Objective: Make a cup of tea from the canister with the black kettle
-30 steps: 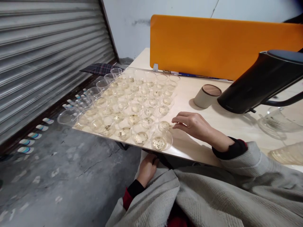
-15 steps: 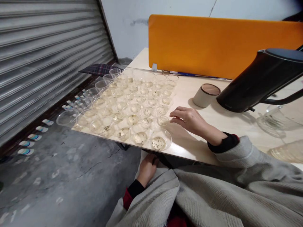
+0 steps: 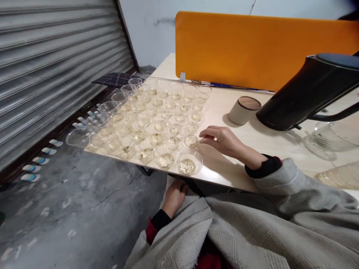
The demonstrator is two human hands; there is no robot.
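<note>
Rows of clear plastic cups [image 3: 165,160] holding pale yellowish liquid with small dark flecks cover the left part of the table [image 3: 218,173]. My right hand [image 3: 221,140] is beside the right-hand row, its fingers bent, slightly apart and pointing left. Its fingertips are at the rim of one cup [image 3: 191,141]; I cannot tell whether they touch it. Nothing shows in its grasp. My left hand [image 3: 174,196] rests low on my lap by the table's front edge, its fingers curled. Whatever they may hold is hidden.
A black kettle [image 3: 297,93] and a beige canister with a wooden lid [image 3: 243,110] stand to the right. Clear containers [image 3: 336,140] lie at the far right. An orange divider [image 3: 238,48] runs along the back. A roller shutter [image 3: 56,56] is on the left.
The view has shifted slightly. My right hand is a touch nearer the cup by its fingertips, while my left hand stays on my lap. The cups keep their places.
</note>
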